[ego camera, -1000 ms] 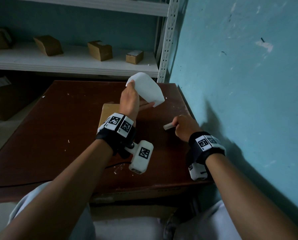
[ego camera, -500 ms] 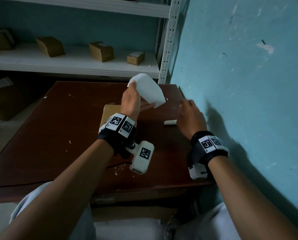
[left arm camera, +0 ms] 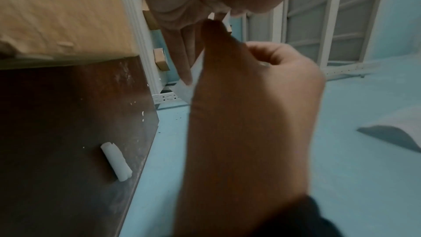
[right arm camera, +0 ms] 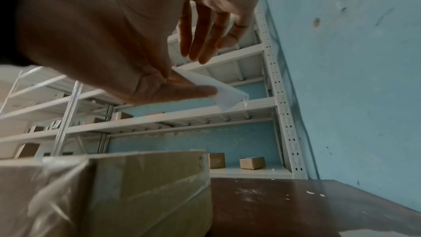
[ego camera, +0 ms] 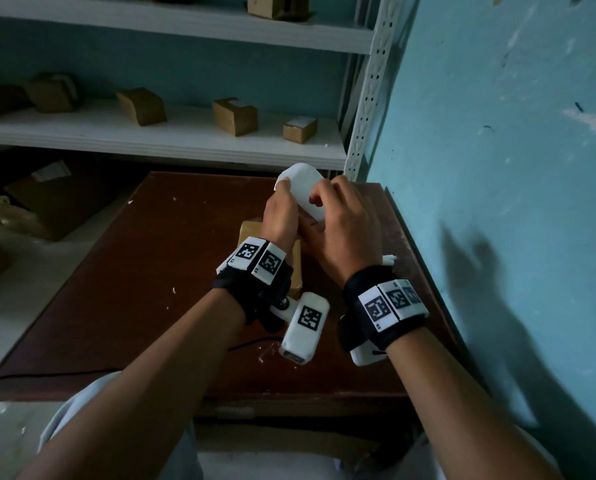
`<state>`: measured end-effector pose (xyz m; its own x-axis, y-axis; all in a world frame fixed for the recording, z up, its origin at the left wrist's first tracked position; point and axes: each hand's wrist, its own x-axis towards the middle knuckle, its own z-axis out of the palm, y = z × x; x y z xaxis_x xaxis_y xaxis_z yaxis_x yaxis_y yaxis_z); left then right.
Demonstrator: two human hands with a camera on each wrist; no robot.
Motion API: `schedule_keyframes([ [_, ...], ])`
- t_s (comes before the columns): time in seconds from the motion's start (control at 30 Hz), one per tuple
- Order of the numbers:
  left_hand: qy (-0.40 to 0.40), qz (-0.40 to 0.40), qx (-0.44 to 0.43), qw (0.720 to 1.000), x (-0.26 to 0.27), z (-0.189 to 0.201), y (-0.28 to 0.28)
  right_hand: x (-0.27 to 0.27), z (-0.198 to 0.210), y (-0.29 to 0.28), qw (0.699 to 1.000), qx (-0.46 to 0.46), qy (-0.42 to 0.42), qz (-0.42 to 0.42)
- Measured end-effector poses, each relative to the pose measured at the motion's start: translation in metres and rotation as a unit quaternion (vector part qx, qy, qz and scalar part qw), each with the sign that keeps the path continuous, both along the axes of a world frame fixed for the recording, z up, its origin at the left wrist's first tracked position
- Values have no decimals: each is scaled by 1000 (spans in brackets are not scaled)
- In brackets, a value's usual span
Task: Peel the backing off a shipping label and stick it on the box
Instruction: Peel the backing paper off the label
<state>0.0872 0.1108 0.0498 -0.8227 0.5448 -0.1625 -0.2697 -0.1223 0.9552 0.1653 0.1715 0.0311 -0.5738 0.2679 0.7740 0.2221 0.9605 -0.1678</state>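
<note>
I pinch a curled white label (ego camera: 300,182) in my left hand (ego camera: 289,202), held up over the brown table (ego camera: 144,271). Its thumb lies under the label (right arm camera: 227,96) in the right wrist view. My right hand (ego camera: 324,202) is at the label's right edge, its fingers (right arm camera: 200,46) loosely bent above the sheet and not closed round it. The taped cardboard box (ego camera: 249,228) (right arm camera: 136,186) sits on the table beneath my left wrist, mostly hidden. The rolled-up white backing (left arm camera: 116,161) (ego camera: 390,260) lies on the table by its right edge.
A blue wall (ego camera: 497,168) runs close along the table's right side. White shelves behind hold several small cardboard boxes (ego camera: 235,116). A black cable (ego camera: 47,374) crosses the table's near left corner. More cartons (ego camera: 47,202) stand on the floor at left.
My right hand let go of the rolled backing on the table, opened, then moved up and left to the label. My left hand kept the label raised.
</note>
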Motion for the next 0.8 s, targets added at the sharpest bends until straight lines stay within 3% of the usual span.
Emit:
schedule_keyframes([
  [0.27,-99,18,23,995,-18,-6,-23,-32,-14,-8,996,75,-32,-33],
  [0.8,-142,25,63,987,-47,-14,-46,-68,-27,-27,990,137,-29,-5],
])
